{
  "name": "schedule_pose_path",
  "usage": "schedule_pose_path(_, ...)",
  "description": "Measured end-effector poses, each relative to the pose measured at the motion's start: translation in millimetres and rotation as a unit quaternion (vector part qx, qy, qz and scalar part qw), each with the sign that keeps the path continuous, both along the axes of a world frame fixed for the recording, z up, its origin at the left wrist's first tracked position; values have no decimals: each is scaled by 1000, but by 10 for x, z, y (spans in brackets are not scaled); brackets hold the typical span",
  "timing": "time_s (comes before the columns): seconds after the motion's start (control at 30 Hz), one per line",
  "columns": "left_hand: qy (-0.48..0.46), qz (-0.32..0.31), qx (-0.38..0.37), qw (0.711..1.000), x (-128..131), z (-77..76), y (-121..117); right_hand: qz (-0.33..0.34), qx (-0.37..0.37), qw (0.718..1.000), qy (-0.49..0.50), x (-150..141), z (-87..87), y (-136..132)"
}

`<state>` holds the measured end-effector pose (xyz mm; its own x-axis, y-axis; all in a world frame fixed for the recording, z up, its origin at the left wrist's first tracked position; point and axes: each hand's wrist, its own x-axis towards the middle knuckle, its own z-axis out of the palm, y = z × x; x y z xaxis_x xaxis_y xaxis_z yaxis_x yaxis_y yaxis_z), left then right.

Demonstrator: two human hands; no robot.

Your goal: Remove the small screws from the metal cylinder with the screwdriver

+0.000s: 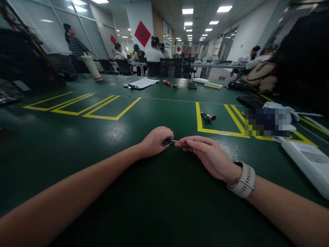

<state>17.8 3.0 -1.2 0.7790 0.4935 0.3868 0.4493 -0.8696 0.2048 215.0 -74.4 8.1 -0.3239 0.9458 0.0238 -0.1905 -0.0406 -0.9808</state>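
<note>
My left hand (155, 142) is closed around a shiny metal cup-shaped part (167, 142), its round open end turned toward me. Only that end shows; the fingers hide the rest. From the right, my right hand (205, 151) pinches a thin metal rod (175, 141) between thumb and fingers. The rod's tip meets the side of the cup-shaped part near its rim; exactly how they join is too small to tell. Both hands are above the green table (164, 192). A similar metal part with a stem (209, 117) lies inside a yellow taped box on the right.
Yellow tape (100, 117) marks boxes left and right. Farther back are a white cup (92, 68), a clipboard with papers (142, 82), a red-handled tool (168, 83) and a dark phone-like object (192, 84). A white case (308, 164) lies at right. People sit beyond.
</note>
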Motion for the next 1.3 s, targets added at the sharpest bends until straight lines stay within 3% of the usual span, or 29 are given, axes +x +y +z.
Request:
schedule_pose_path(0.2, 22, 57, 28, 998, 8, 8, -16, -16, 94, 985, -143, -37, -19, -64)
schedule_pose_path(0.6, 46, 90, 32, 994, 17, 29, -46, -49, 80, 993, -75, -4, -74, -53)
schedule_pose_path(0.9, 32, 105, 12, 994, 21, 35, -41, -76, 121, 983, -113, 22, -71, -69)
schedule_pose_path(1.13, 3, 113, -3, 994, 9, 15, -20, -22, 153, 962, -226, -44, 22, -97)
schedule_pose_path(1.3, -17, 102, -8, 995, -3, -3, -18, 27, 149, 961, -232, -46, 28, -94)
